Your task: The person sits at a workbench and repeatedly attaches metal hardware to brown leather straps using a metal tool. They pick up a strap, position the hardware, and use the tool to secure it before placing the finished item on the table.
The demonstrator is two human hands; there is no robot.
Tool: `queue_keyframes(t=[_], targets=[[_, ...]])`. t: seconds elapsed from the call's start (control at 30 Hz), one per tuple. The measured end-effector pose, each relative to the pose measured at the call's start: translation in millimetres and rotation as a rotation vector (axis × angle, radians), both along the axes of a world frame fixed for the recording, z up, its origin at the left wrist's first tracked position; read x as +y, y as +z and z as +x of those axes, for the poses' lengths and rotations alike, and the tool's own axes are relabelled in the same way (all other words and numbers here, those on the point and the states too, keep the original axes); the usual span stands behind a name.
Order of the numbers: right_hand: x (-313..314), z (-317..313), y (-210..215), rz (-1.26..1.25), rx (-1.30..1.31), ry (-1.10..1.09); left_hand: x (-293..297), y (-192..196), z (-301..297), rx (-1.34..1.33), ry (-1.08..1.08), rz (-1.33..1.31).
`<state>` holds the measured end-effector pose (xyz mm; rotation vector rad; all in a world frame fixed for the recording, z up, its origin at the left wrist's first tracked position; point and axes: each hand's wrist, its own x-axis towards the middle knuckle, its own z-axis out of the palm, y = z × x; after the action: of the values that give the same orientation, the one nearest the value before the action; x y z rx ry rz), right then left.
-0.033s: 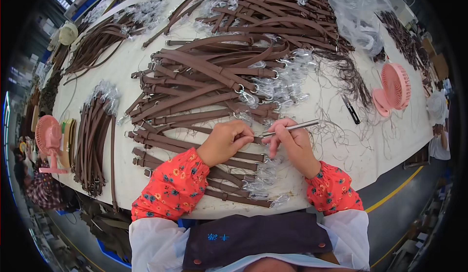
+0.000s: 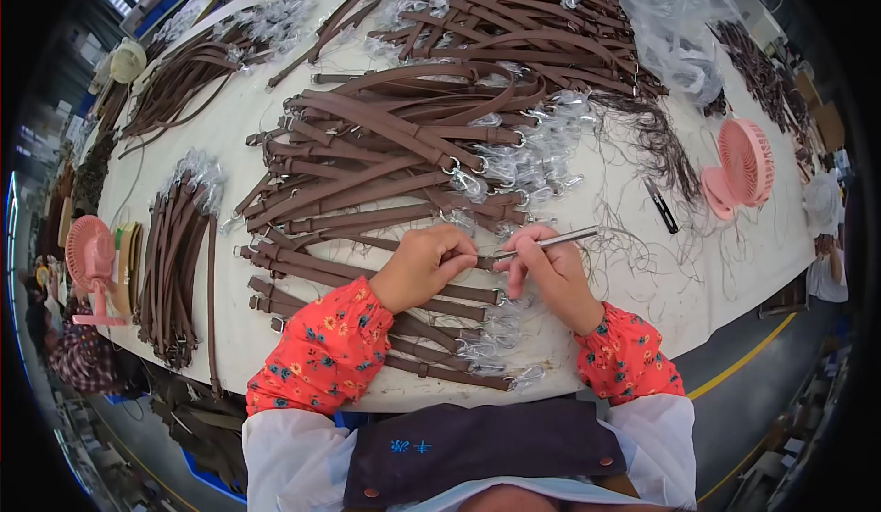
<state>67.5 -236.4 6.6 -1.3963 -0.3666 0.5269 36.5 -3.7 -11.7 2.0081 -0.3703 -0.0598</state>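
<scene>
My left hand pinches the end of a brown leather strap lying on the white table. My right hand grips a slim silver pen-like tool, its tip meeting the strap end between the two hands. Under my forearms lies a row of similar brown straps side by side, with clear plastic wrapped around their metal buckles. Just beyond my hands is a big loose pile of the same straps.
A pink desk fan and black thread snips lie to the right among loose dark threads. A strap bundle and another pink fan are on the left. Clear plastic bags lie far right. Another person stands at the right edge.
</scene>
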Motion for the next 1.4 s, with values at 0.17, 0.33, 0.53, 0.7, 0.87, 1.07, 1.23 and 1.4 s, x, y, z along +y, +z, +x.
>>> queue_keyframes(t=[0.17,0.33,0.53,0.7,0.87,1.07,1.23,1.4], targets=[[-1,-3,-7,-0.090,-0.043,0.052,2,2,0,0.049,-0.001,-0.007],[0,-3,-8,-0.146,-0.075,0.064,3,0,1,0.053,-0.025,-0.008],[1,-3,-8,-0.146,-0.051,0.064,3,0,1,0.087,-0.032,-0.009],[2,-3,-8,-0.162,-0.045,0.060,3,0,1,0.080,-0.037,-0.016],[2,-3,-9,-0.160,-0.044,0.064,3,-1,1,0.086,-0.045,-0.021],[2,-4,-8,-0.168,-0.046,0.060,3,4,1,0.114,-0.051,-0.016],[1,-4,-9,-0.113,-0.020,0.050,8,3,4,0.112,-0.084,-0.021],[1,-3,-9,-0.102,-0.017,0.044,12,5,5,0.151,-0.105,-0.024]])
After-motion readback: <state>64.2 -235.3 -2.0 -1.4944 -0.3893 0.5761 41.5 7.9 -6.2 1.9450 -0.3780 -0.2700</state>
